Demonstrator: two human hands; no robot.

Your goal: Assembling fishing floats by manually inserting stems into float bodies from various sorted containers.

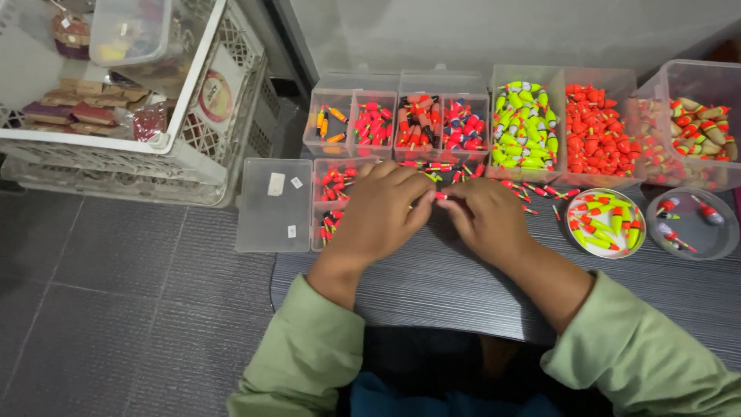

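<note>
My left hand (380, 215) and my right hand (485, 218) meet over the dark grey table (432, 286), fingertips pinched together on a small red fishing float (441, 196). Loose red floats (532, 191) lie scattered on the table just beyond my hands. A clear compartment box (333, 193) with red floats sits under and left of my left hand. Both sleeves are light green.
Clear bins line the back: small red and orange floats (397, 123), yellow-green floats (525, 127), red floats (598, 139), tan floats (698, 127). Two round dishes (606, 222) (692, 224) stand at the right. A clear lid (275, 205) and white crates (131, 108) lie left.
</note>
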